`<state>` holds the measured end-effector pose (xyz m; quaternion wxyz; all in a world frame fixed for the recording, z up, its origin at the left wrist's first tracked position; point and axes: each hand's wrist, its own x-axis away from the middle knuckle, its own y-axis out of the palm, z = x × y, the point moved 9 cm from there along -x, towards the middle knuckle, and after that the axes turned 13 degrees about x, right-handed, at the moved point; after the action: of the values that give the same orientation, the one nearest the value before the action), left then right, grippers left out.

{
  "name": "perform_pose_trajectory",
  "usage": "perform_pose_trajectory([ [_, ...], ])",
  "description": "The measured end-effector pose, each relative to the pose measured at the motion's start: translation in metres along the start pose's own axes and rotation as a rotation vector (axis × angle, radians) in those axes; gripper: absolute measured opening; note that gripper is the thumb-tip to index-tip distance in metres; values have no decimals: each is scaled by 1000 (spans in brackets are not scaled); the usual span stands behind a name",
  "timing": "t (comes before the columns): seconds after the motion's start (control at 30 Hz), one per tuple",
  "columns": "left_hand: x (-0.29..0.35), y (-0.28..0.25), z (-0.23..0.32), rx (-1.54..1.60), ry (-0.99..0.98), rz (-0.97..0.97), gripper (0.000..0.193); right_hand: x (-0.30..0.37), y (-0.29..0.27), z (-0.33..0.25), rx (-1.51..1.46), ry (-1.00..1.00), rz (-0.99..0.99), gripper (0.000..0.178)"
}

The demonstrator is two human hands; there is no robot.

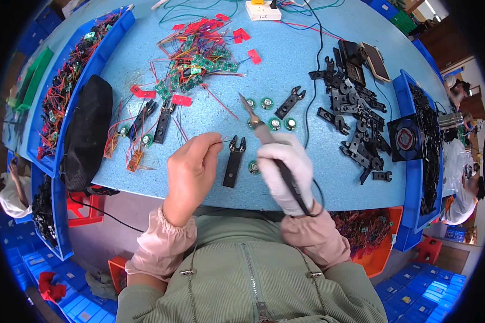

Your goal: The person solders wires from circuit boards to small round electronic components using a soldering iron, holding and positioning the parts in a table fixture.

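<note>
My right hand (288, 175), in a white glove, grips a soldering iron (264, 132) with its tip pointing up and away over small round green boards. My bare left hand (194, 167) is closed in a pinch on what looks like a thin wire (225, 141). Just right of those fingertips, a black fork-ended plastic piece (232, 168) lies on the table. A round green board (254, 167) with a silver centre sits beside it, partly hidden by the glove. Another black forked piece (291, 103) lies farther off, near several such round boards (275, 124).
Green circuit boards with wires and red tabs (199, 67) are heaped at the far middle. Black plastic parts (355, 118) pile up at right, by a blue bin (407, 81). A long blue bin (121, 27) and a black pouch (89, 132) flank the left. A black cable (320, 54) crosses the table.
</note>
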<state>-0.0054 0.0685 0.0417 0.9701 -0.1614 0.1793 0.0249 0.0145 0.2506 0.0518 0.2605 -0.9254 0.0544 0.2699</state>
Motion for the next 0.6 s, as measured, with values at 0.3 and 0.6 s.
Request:
perform_pose_trajectory([
  [0.3,20,10,14,-393,283,127,24,37,-21,29,-283,202,-84,25],
  [0.6,22,21,11,-437,349,88,24,44,-14,39,-371,379,-58,25],
])
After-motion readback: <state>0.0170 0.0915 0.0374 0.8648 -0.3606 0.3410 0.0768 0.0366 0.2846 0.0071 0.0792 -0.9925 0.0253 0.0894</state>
